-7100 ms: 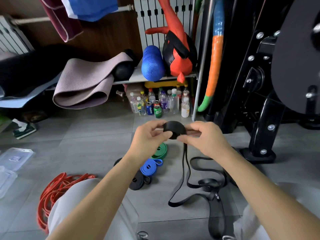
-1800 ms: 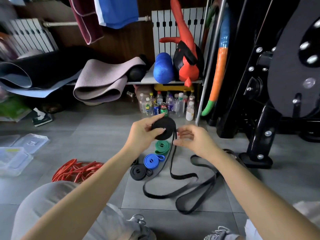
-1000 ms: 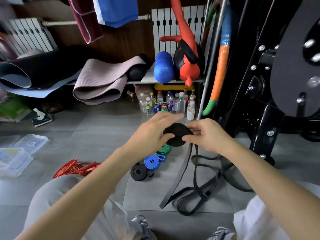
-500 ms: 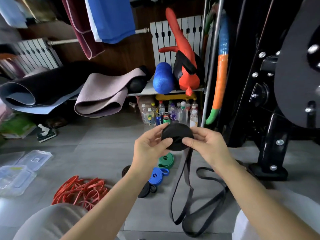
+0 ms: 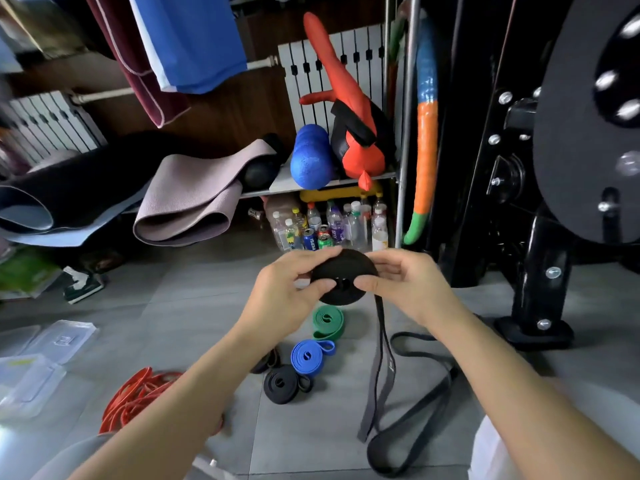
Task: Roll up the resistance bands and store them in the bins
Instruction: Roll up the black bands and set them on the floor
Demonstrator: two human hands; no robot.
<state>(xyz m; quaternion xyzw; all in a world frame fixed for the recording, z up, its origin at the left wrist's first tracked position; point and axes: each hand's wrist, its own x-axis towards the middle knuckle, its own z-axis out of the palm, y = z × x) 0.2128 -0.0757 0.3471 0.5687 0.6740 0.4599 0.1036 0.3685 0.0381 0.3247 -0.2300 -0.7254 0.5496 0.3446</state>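
Tension is what this winding step needs, I judge. My left hand (image 5: 280, 296) and right hand (image 5: 405, 285) both curl round the black coil (image 5: 341, 271), thumbs pinching its face near the centre and fingers behind its rim. The loose tail (image 5: 379, 358) hangs from the coil's lower right and loops on the floor (image 5: 207, 306). I'd feed it flat, untwisted, so the layers stack flush. Below the coil lie the green roll (image 5: 327, 322), blue roll (image 5: 308, 356) and small black roll (image 5: 280, 384); the tail hangs just right of them. Right of the coil stands the machine base (image 5: 533, 334), near the loops, a likely snag. Far to the coil's lower left sit the clear bins (image 5: 31, 379), near the red band (image 5: 138, 396), with open floor on the way
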